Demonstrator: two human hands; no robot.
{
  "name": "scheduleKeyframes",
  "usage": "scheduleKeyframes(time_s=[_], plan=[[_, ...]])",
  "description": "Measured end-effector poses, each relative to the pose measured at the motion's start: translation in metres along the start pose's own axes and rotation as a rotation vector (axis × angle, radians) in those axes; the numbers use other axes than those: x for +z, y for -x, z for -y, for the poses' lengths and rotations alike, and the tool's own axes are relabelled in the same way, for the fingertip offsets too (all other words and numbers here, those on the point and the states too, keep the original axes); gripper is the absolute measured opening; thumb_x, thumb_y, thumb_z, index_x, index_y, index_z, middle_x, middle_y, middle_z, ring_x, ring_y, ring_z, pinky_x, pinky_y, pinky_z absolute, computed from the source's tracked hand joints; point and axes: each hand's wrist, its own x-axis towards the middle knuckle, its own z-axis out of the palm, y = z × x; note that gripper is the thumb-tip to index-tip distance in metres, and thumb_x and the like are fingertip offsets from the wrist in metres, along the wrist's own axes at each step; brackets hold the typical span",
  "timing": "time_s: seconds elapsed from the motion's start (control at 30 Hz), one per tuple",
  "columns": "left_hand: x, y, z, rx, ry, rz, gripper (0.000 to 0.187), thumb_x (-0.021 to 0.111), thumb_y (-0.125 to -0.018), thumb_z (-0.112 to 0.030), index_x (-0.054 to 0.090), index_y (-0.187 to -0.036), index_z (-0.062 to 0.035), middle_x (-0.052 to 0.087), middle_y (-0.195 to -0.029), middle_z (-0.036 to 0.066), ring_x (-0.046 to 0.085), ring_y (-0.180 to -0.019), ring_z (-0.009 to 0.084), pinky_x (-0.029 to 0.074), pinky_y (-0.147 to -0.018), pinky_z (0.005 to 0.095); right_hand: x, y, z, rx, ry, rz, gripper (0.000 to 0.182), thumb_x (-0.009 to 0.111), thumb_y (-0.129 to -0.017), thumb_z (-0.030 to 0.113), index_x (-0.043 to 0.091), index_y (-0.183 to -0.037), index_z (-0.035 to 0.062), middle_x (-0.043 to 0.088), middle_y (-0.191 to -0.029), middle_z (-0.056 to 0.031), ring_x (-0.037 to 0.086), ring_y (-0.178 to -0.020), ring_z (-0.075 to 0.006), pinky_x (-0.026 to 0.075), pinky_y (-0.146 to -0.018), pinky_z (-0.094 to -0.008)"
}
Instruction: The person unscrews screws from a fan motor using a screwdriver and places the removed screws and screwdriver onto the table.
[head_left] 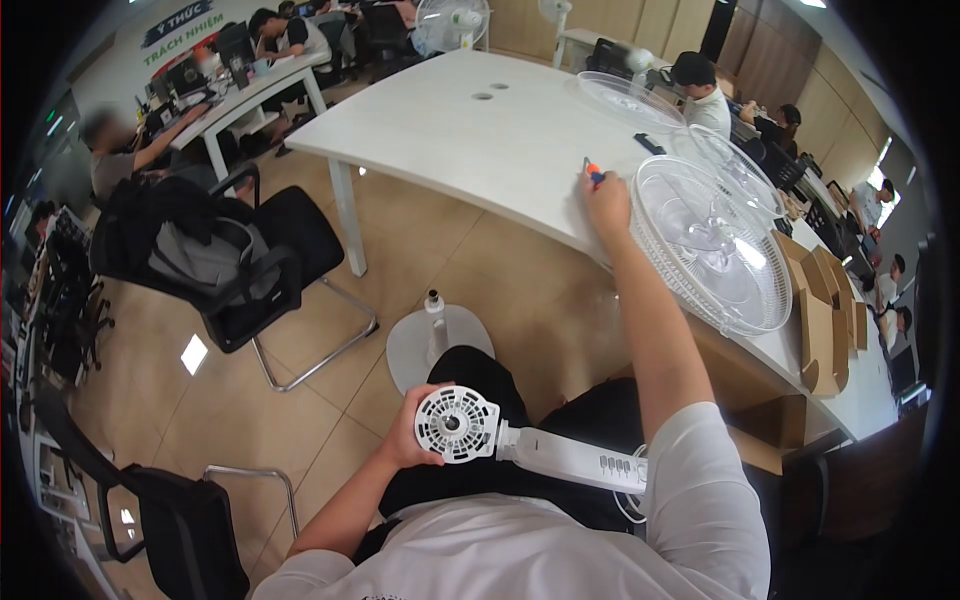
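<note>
My left hand [408,428] is closed around the side of a white fan motor housing [455,425], whose slotted round front faces up. The housing joins a white fan body [570,458] with several buttons, lying across my lap toward the right. My right hand [607,205] reaches out over the near edge of the white table. Its fingers are closed on a small screwdriver [596,175] with an orange and blue handle. Just right of that hand, a clear fan blade [700,235] lies inside a round white fan grille [650,250].
On the white table [430,130] are another clear fan blade [630,98] and a small black object [649,144]. Open cardboard boxes [820,320] stand at the right. A white fan base [465,330] stands on the floor before me. A black chair [300,235] holds bags; people sit at desks around.
</note>
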Motion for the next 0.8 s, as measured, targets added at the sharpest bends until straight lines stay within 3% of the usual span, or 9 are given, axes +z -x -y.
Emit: scheduleKeyframes(time_s=[0.07,0.1,0.17,0.2,0.27,0.4,0.5,0.63,0.8], plan=[[-0.003,-0.009,-0.01,0.072,-0.096,0.031,0.127,0.102,-0.057,-0.052,0.033,-0.151,-0.0017,0.036,-0.162,0.025,0.049,-0.143,0.0314,0.039,-0.12,0.0441,-0.006,0.005,-0.004,-0.207,-0.16,-0.237,0.042,0.069,-0.098,0.033,0.064,-0.121,-0.0018,0.068,-0.103,-0.0223,0.072,-0.092,-0.0359,0.059,-0.079,-0.0497],[0.0,-0.011,-0.018,0.067,-0.112,0.032,0.125,0.102,-0.058,-0.048,0.033,-0.152,-0.0008,0.042,-0.159,0.023,0.052,-0.141,0.0296,0.04,-0.12,0.0431,-0.026,0.02,0.011,-0.207,-0.162,-0.218,0.042,0.069,-0.098,0.033,0.064,-0.121,-0.0018,0.068,-0.103,-0.0223,0.072,-0.092,-0.0359,0.059,-0.079,-0.0497],[0.001,-0.01,-0.034,-0.027,-0.215,0.076,0.117,0.102,-0.06,-0.04,0.039,-0.151,-0.0029,0.045,-0.157,0.022,0.051,-0.141,0.0305,0.04,-0.118,0.0434,-0.093,0.07,0.052,0.035,-0.688,0.001,0.038,0.064,-0.103,0.03,0.064,-0.12,-0.0035,0.069,-0.096,-0.0179,0.069,-0.077,-0.0253,0.058,-0.072,-0.0385],[0.002,-0.014,-0.04,-0.027,-0.211,0.072,0.117,0.102,-0.06,-0.04,0.039,-0.151,-0.0029,0.045,-0.157,0.022,0.051,-0.141,0.0305,0.04,-0.118,0.0434,-0.102,0.085,0.053,0.032,-0.685,0.006,0.038,0.064,-0.103,0.03,0.064,-0.12,-0.0035,0.069,-0.096,-0.0179,0.069,-0.077,-0.0253,0.058,-0.072,-0.0385],[0.006,-0.02,-0.054,0.074,-0.555,0.086,0.099,0.098,-0.065,-0.033,0.051,-0.147,-0.0041,0.06,-0.145,0.018,0.061,-0.132,0.0331,0.046,-0.113,0.0423,-0.118,0.12,0.049,-0.079,-1.207,-0.026,0.034,0.057,-0.108,0.03,0.061,-0.113,-0.0039,0.068,-0.094,-0.0141,0.066,-0.074,-0.0184,0.057,-0.07,-0.0314],[0.024,-0.033,-0.088,-0.09,-0.617,0.075,0.088,0.093,-0.073,-0.031,0.053,-0.147,-0.0058,0.063,-0.14,0.019,0.063,-0.128,0.0345,0.048,-0.11,0.0412,-0.154,0.209,0.073,-0.029,-1.57,0.148,0.034,0.048,-0.112,0.033,0.053,-0.111,-0.0009,0.068,-0.096,-0.0133,0.072,-0.083,-0.0244,0.06,-0.074,-0.0369],[0.038,-0.039,-0.083,-0.122,-0.604,0.039,0.087,0.094,-0.073,-0.02,0.051,-0.147,-0.0027,0.066,-0.135,0.017,0.067,-0.121,0.0252,0.052,-0.104,0.0375,-0.166,0.263,0.092,-0.081,-1.669,0.295,0.033,0.052,-0.111,0.035,0.048,-0.117,0.0025,0.066,-0.1,-0.0162,0.074,-0.085,-0.0308,0.062,-0.08,-0.0446],[0.049,-0.049,-0.078,-0.174,-0.552,0.07,0.084,0.094,-0.075,-0.022,0.052,-0.145,-0.0024,0.066,-0.133,0.016,0.067,-0.119,0.0244,0.053,-0.102,0.0368,-0.154,0.298,0.103,-0.17,-1.62,0.298,0.031,0.059,-0.108,0.033,0.048,-0.114,0.0041,0.065,-0.086,-0.0123,0.071,-0.076,-0.0228,0.057,-0.073,-0.0345],[0.072,-0.07,-0.084,-0.156,-0.652,0.183,0.08,0.09,-0.079,-0.037,0.054,-0.142,-0.0039,0.067,-0.13,0.018,0.067,-0.121,0.0313,0.052,-0.102,0.0407,-0.146,0.306,0.092,-0.298,-1.373,0.24,0.03,0.071,-0.102,0.025,0.056,-0.111,0.0012,0.066,-0.088,-0.0075,0.068,-0.07,-0.0142,0.053,-0.065,-0.0272]])
